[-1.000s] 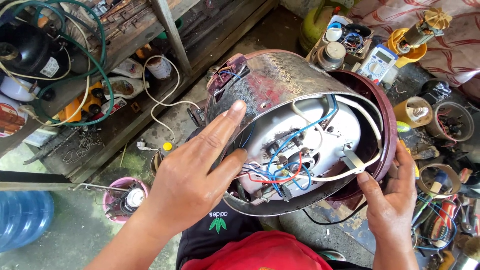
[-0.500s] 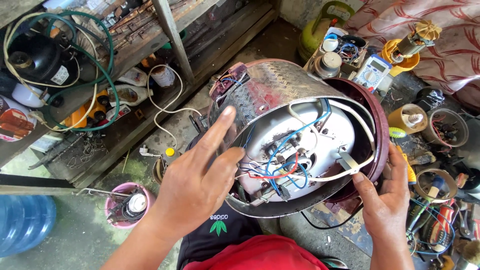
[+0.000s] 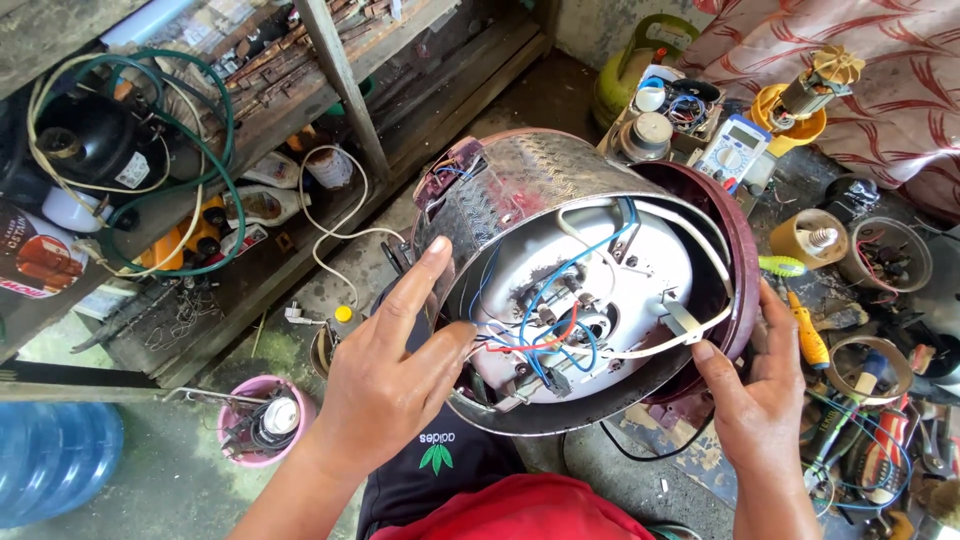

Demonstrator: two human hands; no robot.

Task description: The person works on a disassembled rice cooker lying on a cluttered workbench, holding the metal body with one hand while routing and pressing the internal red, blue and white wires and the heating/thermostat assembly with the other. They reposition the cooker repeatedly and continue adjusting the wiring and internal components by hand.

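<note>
The opened rice cooker body [image 3: 590,280] lies tilted on its side at frame centre, open underside facing the camera, held between 2 hands above the person's lap. The red garment [image 3: 520,515] sits at 6 o'clock.

The left hand [image 3: 385,375], at 7 o'clock of the cooker, is spread: index finger extended along the embossed metal shell, thumb pressed at the lower rim near the wiring. The right hand [image 3: 750,395], at 4 o'clock, is open with fingertips against the maroon outer rim [image 3: 745,260]; it pinches nothing.

Inside the shell, blue, red and white wires [image 3: 545,325] cross the pale base plate around the central fitting.

Floor: bare grey concrete, stained and littered. At 8 o'clock stand a pink tub [image 3: 262,420] holding small parts and a blue water bottle [image 3: 50,455]. A white cord with a plug [image 3: 320,260] trails across the floor at 10 o'clock.

At 3 to 5 o'clock lie a yellow-handled screwdriver [image 3: 805,330] and round containers of parts.

Further out, at 10 to 11 o'clock, a rough wooden shelf [image 3: 340,70] carries a black compressor [image 3: 95,145], coiled green hose [image 3: 215,190] and bottles. At 1 o'clock sit a multimeter [image 3: 730,155], a green gas cylinder [image 3: 630,70] and a small motor in a yellow bowl [image 3: 800,100], backed by patterned cloth [image 3: 880,60].
</note>
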